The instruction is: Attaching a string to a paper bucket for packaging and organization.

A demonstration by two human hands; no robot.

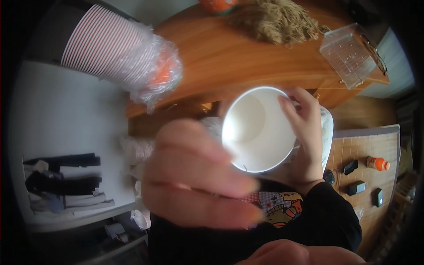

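A white paper cup (265,154), its round mouth tilted up toward me, is held in my right hand (307,121). The thumb reaches over the rim onto the inner wall, and the other fingers are behind it. The cup's inside shows bare white wall and bottom. A thin, dark, curved strand (246,168) lies at the near rim. My left hand (198,176) hangs close in front, left of the cup, its half-bent fingers pointing right. Motion blurs it and the thumb is hidden, so whether it pinches anything is unclear.
A long stack of nested cups (104,44) in clear plastic is at upper left, by the wooden desk (212,48). The desk bears tan yarn-like strands (282,22) and a clear plastic box (349,55). At right, an orange bottle (377,164) lies among small dark boxes (357,188).
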